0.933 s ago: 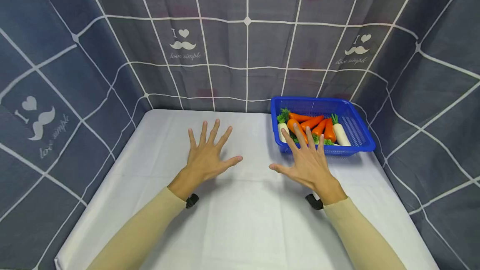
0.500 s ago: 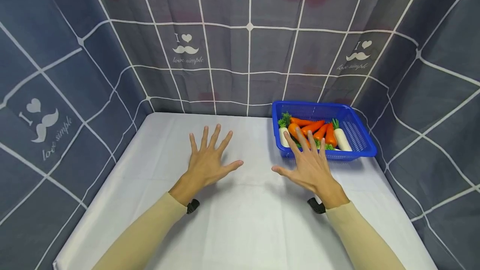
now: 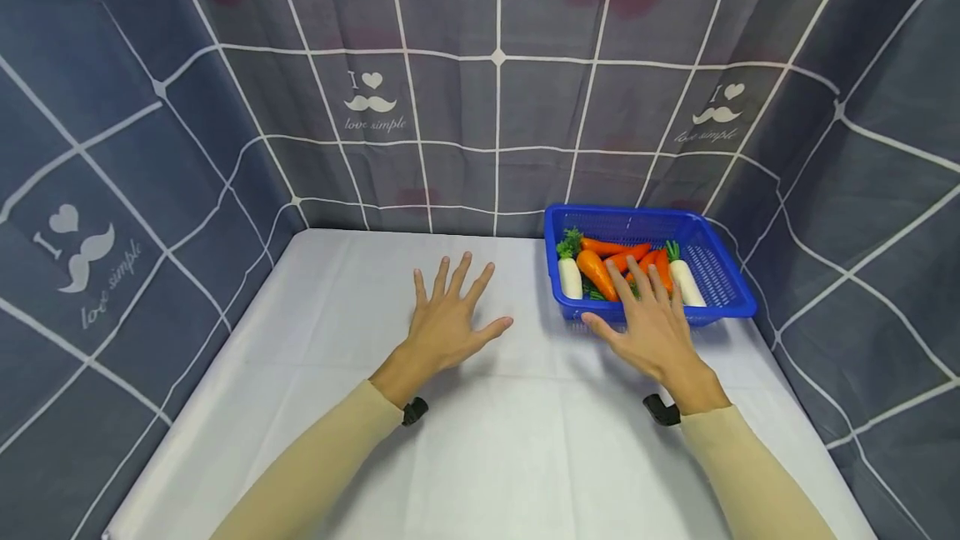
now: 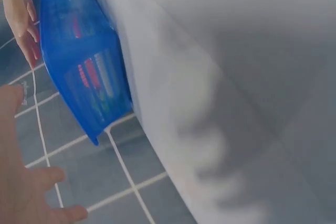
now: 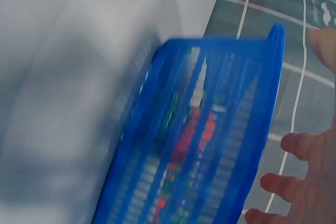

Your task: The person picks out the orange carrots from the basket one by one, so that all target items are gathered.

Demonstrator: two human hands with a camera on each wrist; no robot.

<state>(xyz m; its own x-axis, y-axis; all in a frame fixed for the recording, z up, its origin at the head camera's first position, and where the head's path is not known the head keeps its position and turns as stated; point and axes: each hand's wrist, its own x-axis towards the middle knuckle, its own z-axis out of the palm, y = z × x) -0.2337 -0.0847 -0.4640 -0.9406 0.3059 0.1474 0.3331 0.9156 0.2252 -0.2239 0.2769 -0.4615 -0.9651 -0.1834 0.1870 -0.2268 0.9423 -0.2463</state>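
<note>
Nearest, the 2 tan sleeves (image 3: 315, 465) run forward, each with a black wrist piece (image 3: 414, 411) below the cuff; keep these high enough not to drag on the white cloth (image 3: 487, 448). Beyond them, the left hand (image 3: 444, 326) hangs over bare cloth, its 4 fingers and thumb spread and holding nothing; it is well placed to come across and steady the basket if needed. The right hand (image 3: 648, 332) is spread likewise, holding nothing, its fingertips over the near side of the blue basket (image 3: 630, 223) in the head view; the right wrist view shows a gap between fingers and rim, so they look apart. The step in hand seems to be a reach at the basket: best made from above, clearing the rim, since the plastic looks light and a knock could slide it. The basket sits at the far right of the table. Inside, several carrots (image 3: 597, 275) lie overlapping between 2 white radishes, the left radish (image 3: 570, 278) and the right radish (image 3: 686, 282). Any grasp should narrow the fingers and take the firm body rather than the leafy top. Farthest, the grey curtain (image 3: 450, 98) stands close behind, leaving little room to push back.
</note>
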